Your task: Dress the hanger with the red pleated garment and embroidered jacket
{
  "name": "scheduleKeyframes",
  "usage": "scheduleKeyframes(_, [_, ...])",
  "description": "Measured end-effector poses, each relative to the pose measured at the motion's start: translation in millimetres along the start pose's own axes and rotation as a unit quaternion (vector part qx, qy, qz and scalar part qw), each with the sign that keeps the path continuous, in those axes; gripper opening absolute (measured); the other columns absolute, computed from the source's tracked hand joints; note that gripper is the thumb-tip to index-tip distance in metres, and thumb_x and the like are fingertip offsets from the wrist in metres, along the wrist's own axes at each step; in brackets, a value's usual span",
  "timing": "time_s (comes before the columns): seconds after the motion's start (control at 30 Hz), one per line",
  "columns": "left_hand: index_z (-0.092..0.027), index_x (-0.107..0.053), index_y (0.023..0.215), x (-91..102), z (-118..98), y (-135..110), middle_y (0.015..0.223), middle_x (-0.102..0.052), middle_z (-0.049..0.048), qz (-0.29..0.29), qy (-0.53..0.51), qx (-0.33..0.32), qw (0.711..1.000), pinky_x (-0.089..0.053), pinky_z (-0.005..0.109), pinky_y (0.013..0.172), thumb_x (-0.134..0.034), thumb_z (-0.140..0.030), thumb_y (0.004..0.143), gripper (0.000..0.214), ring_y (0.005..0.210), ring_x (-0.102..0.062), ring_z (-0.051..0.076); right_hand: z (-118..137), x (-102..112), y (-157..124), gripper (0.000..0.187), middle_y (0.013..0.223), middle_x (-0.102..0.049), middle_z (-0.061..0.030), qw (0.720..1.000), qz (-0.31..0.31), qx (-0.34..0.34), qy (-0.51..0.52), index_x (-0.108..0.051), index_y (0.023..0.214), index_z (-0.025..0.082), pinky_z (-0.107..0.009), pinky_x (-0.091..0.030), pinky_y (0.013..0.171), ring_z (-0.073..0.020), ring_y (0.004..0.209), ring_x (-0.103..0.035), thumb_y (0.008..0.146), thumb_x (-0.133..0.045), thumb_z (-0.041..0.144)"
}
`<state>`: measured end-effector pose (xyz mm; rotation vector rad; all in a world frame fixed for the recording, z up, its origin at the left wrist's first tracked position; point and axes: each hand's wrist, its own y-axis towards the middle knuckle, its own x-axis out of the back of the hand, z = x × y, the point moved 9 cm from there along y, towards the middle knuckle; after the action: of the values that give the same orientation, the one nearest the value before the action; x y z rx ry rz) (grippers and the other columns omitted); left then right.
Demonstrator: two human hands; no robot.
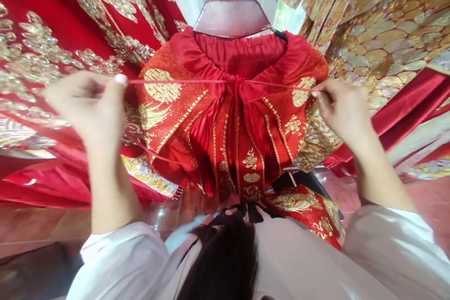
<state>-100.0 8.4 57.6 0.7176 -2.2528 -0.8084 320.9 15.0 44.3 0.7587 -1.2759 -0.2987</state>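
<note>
A red skirt with gold embroidery (183, 117) hangs gathered on a dark red mannequin torso (232, 18) straight ahead. A thin red cord (197, 81) runs taut across its waist, knotted at the middle. My left hand (89, 103) pinches the cord's left end, fingers closed. On the other side my right hand (339, 105) pinches the right end, also closed. Both hands are held wide apart at waist height of the skirt. White sleeves cover both my forearms lower down.
Red garments with heavy gold embroidery (42, 56) hang at the left. Gold scale-patterned fabric (386, 33) hangs at the right. Dark hair (225, 258) shows at the bottom middle. A reddish floor (432, 206) lies below, and more red and gold cloth (309, 211) sits under the skirt.
</note>
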Motion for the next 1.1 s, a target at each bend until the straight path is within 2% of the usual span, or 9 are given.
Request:
scheduleKeyframes(0.1, [-0.017,-0.062,0.078,-10.3,-24,-12,0.077,-0.058,0.0034,-0.13,0.135,-0.078,0.979,-0.039,0.04,0.081,-0.054,-0.039,0.088,0.026,0.081,-0.056,0.02,2,-20,3,0.017,0.076,-0.058,-0.0106,0.999,-0.014,-0.029,-0.021,-0.059,0.084,0.014,-0.035,-0.043,0.072,-0.0213,0.076,-0.056,0.089,-0.044,0.023])
scheduleKeyframes(0.17, [-0.018,-0.064,0.098,-39.4,-42,-25,0.101,-0.061,0.0083,-0.116,0.192,-0.114,0.968,-0.033,0.047,0.093,-0.047,-0.041,0.092,0.029,0.103,-0.052,0.027,21,-23,6,0.019,0.087,-0.058,-0.014,0.998,-0.042,-0.036,-0.037,-0.059,0.09,0.013,-0.038,-0.043,0.077,-0.0248,0.089,-0.054,0.091,-0.043,0.022])
scheduleKeyframes(0.33, [-0.024,-0.061,0.112,-142.8,-58,-53,0.12,-0.057,0.0114,0.129,0.147,-0.206,0.959,-0.027,0.051,0.1,-0.057,-0.057,0.083,0.044,0.114,-0.048,0.034,94,-51,25,0.032,0.114,-0.053,-0.0147,0.998,-0.003,0.054,-0.033,-0.054,0.122,0.014,-0.038,-0.041,0.085,-0.0255,0.104,-0.048,0.095,-0.036,0.016])
scheduleKeyframes(0.47, [-0.022,-0.063,0.113,-188.4,-50,-63,0.119,-0.059,0.0155,0.237,0.131,-0.233,0.934,-0.032,0.049,0.094,-0.052,-0.049,0.089,0.038,0.107,-0.052,0.034,112,-85,35,0.03,0.102,-0.057,-0.0133,0.992,0.005,0.114,-0.049,-0.062,0.105,0.014,-0.034,-0.041,0.081,-0.023,0.099,-0.047,0.096,-0.033,0.013])
scheduleKeyframes(0.7, [-0.018,-0.067,0.108,-184.2,-59,-65,0.101,-0.066,0.0147,0.258,0.072,-0.233,0.935,-0.043,0.04,0.083,-0.039,-0.022,0.093,0.031,0.095,-0.059,0.027,97,-94,37,0.031,0.085,-0.058,-0.0126,0.99,0.06,0.131,-0.007,-0.061,0.071,0.012,-0.037,-0.042,0.083,-0.0242,0.099,-0.049,0.092,-0.038,0.006])
scheduleKeyframes(0.83, [-0.014,-0.067,0.088,-176.1,-69,-57,0.076,-0.064,0.0058,0.294,-0.132,-0.104,0.941,-0.046,0.029,0.066,-0.049,-0.021,0.087,0.019,0.067,-0.06,0.017,90,-82,47,0.023,0.087,-0.058,-0.0108,0.984,0.113,0.077,0.111,-0.061,0.076,0.012,-0.032,-0.044,0.077,-0.0181,0.085,-0.054,0.089,-0.043,0.006])
scheduleKeyframes(0.97, [-0.016,-0.062,0.081,-176.9,-74,-47,0.049,-0.042,-0.0049,0.312,-0.266,0.018,0.912,-0.029,0.02,0.046,-0.061,-0.016,0.077,0.004,0.042,-0.037,0.008,86,-91,54,0.022,0.061,-0.05,-0.0023,0.932,0.17,-0.021,0.318,-0.056,0.072,0.013,-0.023,-0.044,0.062,-0.0099,0.061,-0.05,0.09,-0.044,0.013])
scheduleKeyframes(1.03, [-0.016,-0.061,0.08,-170.7,-78,-39,0.048,-0.039,-0.0058,0.301,-0.278,0.027,0.912,-0.025,0.02,0.045,-0.068,-0.014,0.072,0.011,0.043,-0.036,0.007,84,-91,54,0.02,0.057,-0.047,-0.0002,0.902,0.168,-0.066,0.393,-0.055,0.072,0.013,-0.021,-0.042,0.055,-0.0078,0.055,-0.046,0.09,-0.048,0.019])
scheduleKeyframes(1.1, [-0.016,-0.058,0.079,-159.6,-81,-27,0.05,-0.04,-0.0052,0.292,-0.275,0.019,0.916,-0.025,0.021,0.046,-0.073,-0.019,0.07,0.017,0.046,-0.039,0.008,79,-75,56,0.015,0.059,-0.05,0.0004,0.908,0.124,-0.072,0.393,-0.056,0.075,0.013,-0.019,-0.039,0.052,-0.0061,0.054,-0.045,0.087,-0.055,0.021])
